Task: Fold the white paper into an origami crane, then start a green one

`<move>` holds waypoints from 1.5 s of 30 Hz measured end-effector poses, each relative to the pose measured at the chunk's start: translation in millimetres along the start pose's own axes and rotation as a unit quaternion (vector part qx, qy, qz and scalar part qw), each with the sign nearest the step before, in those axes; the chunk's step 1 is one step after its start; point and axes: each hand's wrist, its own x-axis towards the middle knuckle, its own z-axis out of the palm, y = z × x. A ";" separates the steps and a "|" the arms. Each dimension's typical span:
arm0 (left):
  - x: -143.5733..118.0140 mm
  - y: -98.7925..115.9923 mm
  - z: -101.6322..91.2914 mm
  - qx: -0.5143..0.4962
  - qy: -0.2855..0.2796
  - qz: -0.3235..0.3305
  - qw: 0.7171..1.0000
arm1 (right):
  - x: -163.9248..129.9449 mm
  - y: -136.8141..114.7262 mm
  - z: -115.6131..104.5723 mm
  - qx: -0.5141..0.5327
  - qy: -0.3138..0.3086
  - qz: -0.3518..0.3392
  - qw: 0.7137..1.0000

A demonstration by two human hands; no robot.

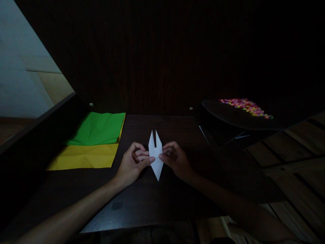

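Green sheet [100, 128] on yellow sheet [85, 156], both flat at approx 10 o'clock from the hands, well apart from them.

Left hand [132, 163]: fingers curled, thumb + index tip pinching left edge of white folded paper [156, 156] at its waist.

Paper sits mid-table [142, 200], 12 o'clock from the person, two points up, one point down. Prob. very light, thin, creases stiffen it but tears/crumples easily; best held at the layered middle, not the tips.

Right hand [176, 160]: fingers bent, thumb + index nipping right edge.

Coloured bits [245, 106] on dark tray [228, 117], approx 2 o'clock, w/ nothing touching them.
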 end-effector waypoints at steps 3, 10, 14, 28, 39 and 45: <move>2.0 -1.0 -1.5 -0.016 0.001 -0.020 1.000 | -0.3 -1.6 -0.3 -0.007 -0.003 -0.011 1.000; 3.5 -2.4 -5.0 -0.032 0.010 -0.057 0.998 | -1.3 -4.7 -0.3 -0.030 -0.013 -0.044 0.998; 4.0 -3.8 -5.4 -0.042 0.012 -0.073 0.996 | -0.9 -5.4 -0.8 -0.032 -0.012 -0.047 0.998; 3.1 6.5 -3.6 0.109 -0.033 -0.039 0.993 | 5.4 -2.8 -2.7 0.012 -0.027 0.057 0.998; 0.9 7.3 -5.5 0.128 -0.030 -0.020 0.991 | 10.0 -6.3 -2.3 -0.098 -0.083 0.072 0.989; 3.5 4.8 -4.5 0.107 -0.033 -0.030 0.993 | 7.1 -7.8 -3.0 -0.097 -0.079 0.066 0.990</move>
